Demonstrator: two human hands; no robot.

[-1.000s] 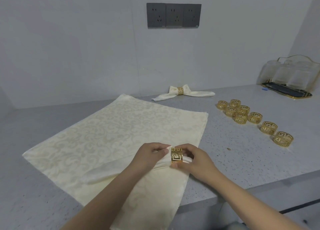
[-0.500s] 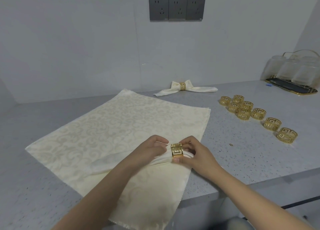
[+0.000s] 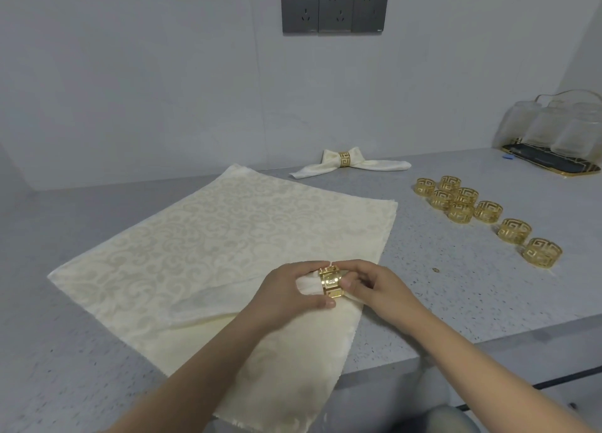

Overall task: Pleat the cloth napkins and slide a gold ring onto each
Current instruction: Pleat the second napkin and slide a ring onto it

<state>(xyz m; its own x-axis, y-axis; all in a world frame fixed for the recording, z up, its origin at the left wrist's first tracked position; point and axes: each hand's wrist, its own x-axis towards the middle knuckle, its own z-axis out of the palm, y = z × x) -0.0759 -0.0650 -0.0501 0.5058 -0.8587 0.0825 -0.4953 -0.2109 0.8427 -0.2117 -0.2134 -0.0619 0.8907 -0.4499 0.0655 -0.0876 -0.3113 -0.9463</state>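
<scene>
A gold ring is pinched by both hands — left hand, right hand — around a bunched napkin, on a flat napkin stack near the surface's front edge.

Even, soft, slightly dim light, bluish-grey cast, source not in frame. Shadows faint: a soft one under the hands on the cloth. Small bright glints on the gold ring between the hands. Wide-angle bend: surface edge and wall lines curve toward frame borders. Forearms nearest the camera soft, glass jars far right of the hands hazy
</scene>
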